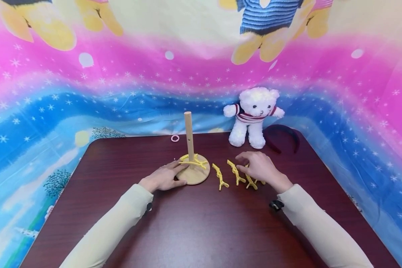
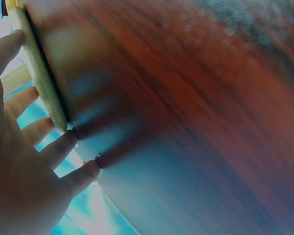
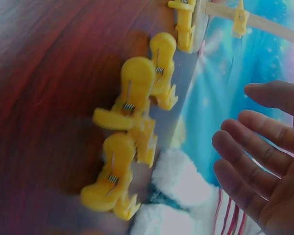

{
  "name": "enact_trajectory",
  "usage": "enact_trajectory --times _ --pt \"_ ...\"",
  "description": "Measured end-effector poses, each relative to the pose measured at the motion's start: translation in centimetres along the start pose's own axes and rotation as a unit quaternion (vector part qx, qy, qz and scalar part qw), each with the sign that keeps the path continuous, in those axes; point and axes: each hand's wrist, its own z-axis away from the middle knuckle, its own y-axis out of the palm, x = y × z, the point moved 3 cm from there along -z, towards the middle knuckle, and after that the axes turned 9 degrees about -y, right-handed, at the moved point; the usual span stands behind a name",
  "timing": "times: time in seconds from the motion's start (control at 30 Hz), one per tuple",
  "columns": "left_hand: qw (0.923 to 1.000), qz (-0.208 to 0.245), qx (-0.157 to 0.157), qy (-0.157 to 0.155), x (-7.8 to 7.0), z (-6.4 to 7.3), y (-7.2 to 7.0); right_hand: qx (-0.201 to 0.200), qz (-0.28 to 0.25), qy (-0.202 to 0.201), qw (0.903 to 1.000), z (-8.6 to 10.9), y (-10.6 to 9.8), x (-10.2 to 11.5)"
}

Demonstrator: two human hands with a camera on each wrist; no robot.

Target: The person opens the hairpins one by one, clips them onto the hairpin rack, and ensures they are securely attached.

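Note:
A round wooden base [image 1: 194,178] with an upright post [image 1: 189,137] stands left of centre on the table. My left hand [image 1: 162,178] rests at the base's left side, fingers spread and thumb at its edge; the left wrist view shows the fingertips along the base's rim [image 2: 39,68]. One yellow alligator hair clip [image 3: 241,20] is on the post. Several more hair clips [image 1: 220,176] lie in a row to the right of the base. Over the rightmost clips [image 1: 251,181] hovers my right hand [image 1: 259,167], its fingers loosely bent and holding nothing.
A white teddy bear [image 1: 254,115] in a striped top stands at the back right, beside a dark headband [image 1: 296,137]. Near the back edge, behind the base, lies a small pink ring [image 1: 175,138]. A printed cloth [image 1: 147,96] surrounds the table [image 1: 201,230].

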Motion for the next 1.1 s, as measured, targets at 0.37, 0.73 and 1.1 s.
enact_trajectory --times 0.37,0.73,1.1 --pt "1.0 -0.002 0.004 0.001 -0.2 0.0 0.1 -0.004 0.008 0.022 0.9997 2.4 -0.2 -2.4" --pt "1.0 -0.004 0.004 -0.002 -0.1 0.1 0.0 -0.009 0.014 0.057 0.9983 4.4 -0.7 -4.6" --pt "1.0 -0.001 0.005 -0.004 -0.1 0.0 0.0 0.007 0.027 0.096 0.995 6.4 -1.1 -6.5"
